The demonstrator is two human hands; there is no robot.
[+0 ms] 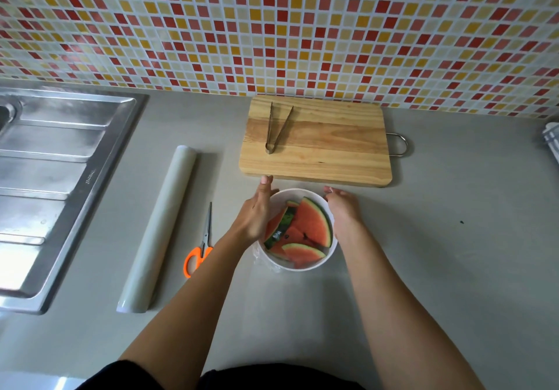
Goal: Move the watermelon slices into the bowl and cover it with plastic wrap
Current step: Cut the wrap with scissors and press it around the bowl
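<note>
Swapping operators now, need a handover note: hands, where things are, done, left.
Left hand: open, flat against the bowl's left side, no grip on anything.
Right hand: open, against the bowl's right side.
Bowl: on the counter, just in front of the board. Slices are all inside it; the board holds only the tongs.
Wrap: some clear film shows at the bowl's lower left edge; whether it covers the top, cannot tell. Roll and scissors lie left of the bowl.
Done: slices moved.
Left: press the film down all round, check the seal.
</note>
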